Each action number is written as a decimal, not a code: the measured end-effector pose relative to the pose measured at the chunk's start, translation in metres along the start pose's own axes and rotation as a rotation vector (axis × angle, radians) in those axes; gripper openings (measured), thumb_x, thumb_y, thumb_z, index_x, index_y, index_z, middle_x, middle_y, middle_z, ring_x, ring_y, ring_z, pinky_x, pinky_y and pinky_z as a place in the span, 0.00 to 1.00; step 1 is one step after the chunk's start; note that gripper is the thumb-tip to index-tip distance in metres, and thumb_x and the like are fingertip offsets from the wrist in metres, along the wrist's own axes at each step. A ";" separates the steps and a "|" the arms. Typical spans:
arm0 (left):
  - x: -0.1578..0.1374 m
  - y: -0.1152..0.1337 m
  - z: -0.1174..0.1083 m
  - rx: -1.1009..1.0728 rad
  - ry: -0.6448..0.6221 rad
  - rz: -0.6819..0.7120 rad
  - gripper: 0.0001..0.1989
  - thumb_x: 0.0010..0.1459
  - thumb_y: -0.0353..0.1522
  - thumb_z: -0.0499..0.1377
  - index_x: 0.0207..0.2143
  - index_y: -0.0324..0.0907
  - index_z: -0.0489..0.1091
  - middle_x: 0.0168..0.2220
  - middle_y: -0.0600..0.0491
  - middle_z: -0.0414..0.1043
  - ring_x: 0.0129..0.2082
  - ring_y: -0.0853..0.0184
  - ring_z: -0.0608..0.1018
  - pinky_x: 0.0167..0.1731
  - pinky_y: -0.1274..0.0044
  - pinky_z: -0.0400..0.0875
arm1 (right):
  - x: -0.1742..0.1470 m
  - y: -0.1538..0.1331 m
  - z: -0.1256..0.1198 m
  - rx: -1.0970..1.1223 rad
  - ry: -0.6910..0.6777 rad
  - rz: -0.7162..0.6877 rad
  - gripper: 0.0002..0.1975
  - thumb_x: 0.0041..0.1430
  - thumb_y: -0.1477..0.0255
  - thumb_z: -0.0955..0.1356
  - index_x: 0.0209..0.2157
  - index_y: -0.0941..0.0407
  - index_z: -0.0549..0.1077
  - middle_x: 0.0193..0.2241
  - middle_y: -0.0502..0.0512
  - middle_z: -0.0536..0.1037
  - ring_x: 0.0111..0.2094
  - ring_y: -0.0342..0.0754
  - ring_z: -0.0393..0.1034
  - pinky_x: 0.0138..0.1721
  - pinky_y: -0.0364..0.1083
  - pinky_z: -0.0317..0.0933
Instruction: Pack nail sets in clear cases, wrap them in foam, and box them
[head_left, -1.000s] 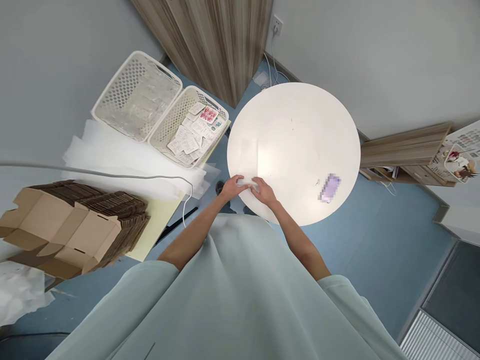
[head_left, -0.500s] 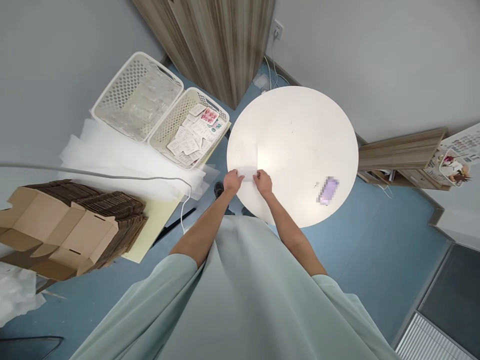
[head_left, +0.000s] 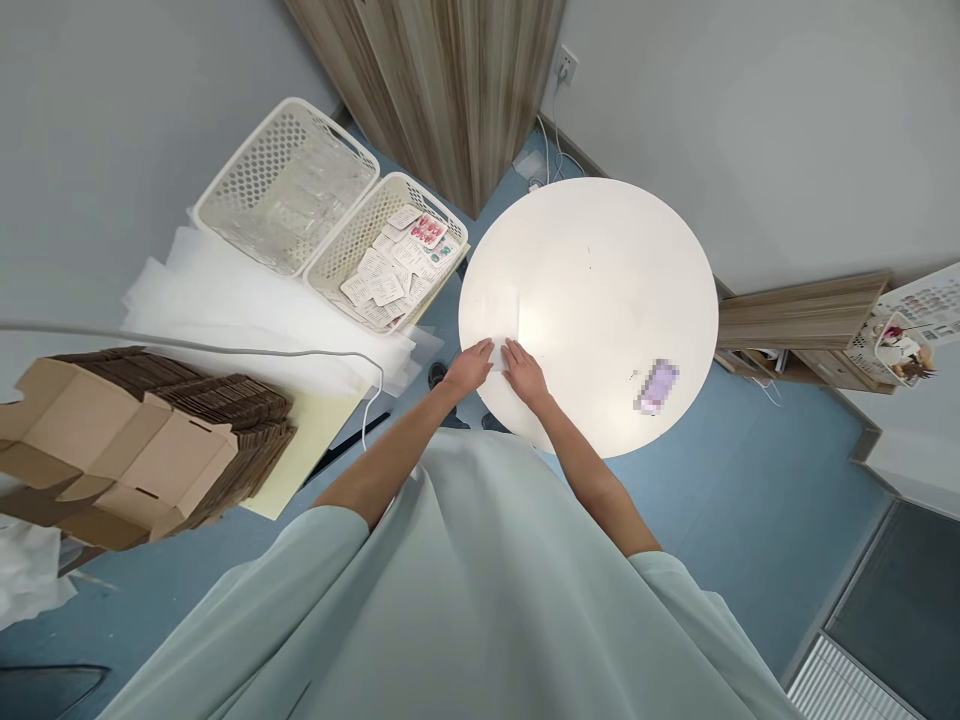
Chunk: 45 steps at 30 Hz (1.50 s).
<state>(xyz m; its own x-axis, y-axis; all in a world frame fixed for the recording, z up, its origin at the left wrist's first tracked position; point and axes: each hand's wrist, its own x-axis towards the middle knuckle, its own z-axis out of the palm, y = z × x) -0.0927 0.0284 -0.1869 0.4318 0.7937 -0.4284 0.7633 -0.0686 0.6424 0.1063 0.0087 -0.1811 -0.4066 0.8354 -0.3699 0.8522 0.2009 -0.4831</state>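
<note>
A thin whitish sheet (head_left: 501,312) lies on the near left part of the round white table (head_left: 615,260). It barely stands out against the tabletop, so I cannot tell if it is paper, foam or a bag. My left hand (head_left: 470,369) rests on its near end with fingers stretched out. Close beside it, my right hand (head_left: 526,376) also lies flat, fingers extended and pressing on the sheet. The fingertips of both hands nearly meet; neither hand grips anything.
A purple blurred object (head_left: 657,387) lies on the table's right side. To the left stand a basket of printed cards (head_left: 330,268), a basket of clear plastic packs (head_left: 217,190), white foam sheets (head_left: 202,290) and stacked cardboard boxes (head_left: 187,440). A grey cable (head_left: 300,355) crosses there.
Both hands have let go of the sheet's pinched near edge and now lie flat on it with fingers extended. They have come closer together.
</note>
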 end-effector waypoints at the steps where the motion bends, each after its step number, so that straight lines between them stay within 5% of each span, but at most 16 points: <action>1: -0.009 -0.001 0.002 0.005 -0.004 0.021 0.30 0.71 0.32 0.52 0.73 0.33 0.62 0.77 0.35 0.58 0.77 0.51 0.63 0.75 0.61 0.59 | -0.007 -0.001 0.004 -0.003 -0.006 0.000 0.32 0.73 0.78 0.63 0.76 0.61 0.61 0.79 0.67 0.56 0.80 0.59 0.49 0.76 0.62 0.58; 7: -0.056 -0.007 0.019 0.001 -0.064 0.032 0.33 0.69 0.39 0.57 0.73 0.38 0.63 0.77 0.39 0.60 0.74 0.51 0.68 0.72 0.61 0.64 | -0.053 -0.009 0.027 0.006 -0.028 -0.068 0.30 0.77 0.74 0.61 0.77 0.61 0.60 0.79 0.67 0.55 0.80 0.59 0.48 0.75 0.61 0.60; 12: -0.058 -0.004 0.023 -0.034 -0.050 -0.043 0.32 0.70 0.43 0.58 0.72 0.39 0.66 0.74 0.40 0.66 0.74 0.50 0.68 0.72 0.62 0.63 | -0.066 -0.009 0.024 0.034 -0.033 -0.099 0.29 0.80 0.64 0.62 0.75 0.61 0.62 0.78 0.69 0.57 0.79 0.60 0.52 0.74 0.60 0.61; 18: -0.043 -0.002 0.015 -0.125 0.021 -0.160 0.33 0.70 0.53 0.58 0.66 0.43 0.74 0.67 0.42 0.75 0.70 0.48 0.71 0.69 0.62 0.67 | -0.056 -0.003 0.006 0.150 -0.002 -0.004 0.26 0.81 0.61 0.58 0.73 0.55 0.66 0.74 0.64 0.68 0.73 0.56 0.66 0.69 0.57 0.68; 22: -0.035 -0.006 0.010 -0.134 0.025 -0.210 0.30 0.66 0.54 0.61 0.59 0.43 0.77 0.58 0.41 0.81 0.65 0.45 0.75 0.61 0.63 0.74 | -0.037 -0.003 -0.003 0.241 -0.003 0.197 0.25 0.82 0.56 0.57 0.67 0.53 0.69 0.58 0.61 0.83 0.54 0.57 0.82 0.54 0.54 0.76; 28: -0.013 -0.005 0.010 -0.123 0.066 -0.426 0.18 0.73 0.46 0.56 0.38 0.45 0.78 0.39 0.40 0.81 0.55 0.45 0.79 0.52 0.62 0.76 | -0.002 -0.004 -0.004 0.247 0.076 0.335 0.18 0.80 0.57 0.61 0.54 0.54 0.74 0.43 0.60 0.85 0.42 0.56 0.80 0.45 0.50 0.73; 31: -0.007 -0.003 0.012 -0.142 0.082 -0.491 0.16 0.72 0.44 0.57 0.37 0.46 0.78 0.39 0.41 0.81 0.52 0.46 0.80 0.50 0.62 0.76 | 0.008 -0.004 -0.001 0.226 0.074 0.376 0.14 0.78 0.61 0.64 0.53 0.56 0.74 0.46 0.62 0.83 0.44 0.56 0.79 0.48 0.51 0.74; 36: -0.005 -0.004 0.013 -0.125 0.144 -0.503 0.17 0.70 0.47 0.58 0.37 0.47 0.78 0.36 0.42 0.81 0.45 0.47 0.82 0.43 0.62 0.78 | 0.015 -0.010 0.002 0.193 0.138 0.417 0.24 0.76 0.66 0.64 0.69 0.57 0.65 0.59 0.67 0.76 0.54 0.59 0.77 0.54 0.56 0.76; 41: -0.005 -0.003 0.009 -0.108 0.101 -0.536 0.16 0.70 0.45 0.58 0.39 0.44 0.79 0.40 0.40 0.83 0.45 0.46 0.83 0.43 0.62 0.79 | 0.015 -0.016 0.001 0.034 0.153 0.121 0.24 0.76 0.74 0.61 0.69 0.55 0.68 0.73 0.67 0.66 0.75 0.62 0.58 0.70 0.63 0.65; 45: -0.007 -0.005 0.006 -0.126 0.090 -0.509 0.16 0.70 0.44 0.58 0.45 0.43 0.79 0.45 0.39 0.84 0.49 0.44 0.84 0.48 0.59 0.79 | 0.000 -0.018 0.004 -0.027 0.069 0.044 0.28 0.74 0.72 0.67 0.72 0.59 0.65 0.77 0.69 0.60 0.77 0.65 0.53 0.73 0.65 0.58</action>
<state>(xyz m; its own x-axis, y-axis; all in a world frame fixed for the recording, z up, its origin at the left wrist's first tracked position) -0.0968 0.0194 -0.1909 -0.0251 0.7567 -0.6533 0.7994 0.4077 0.4414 0.0896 0.0032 -0.1750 -0.3454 0.8768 -0.3346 0.8778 0.1757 -0.4457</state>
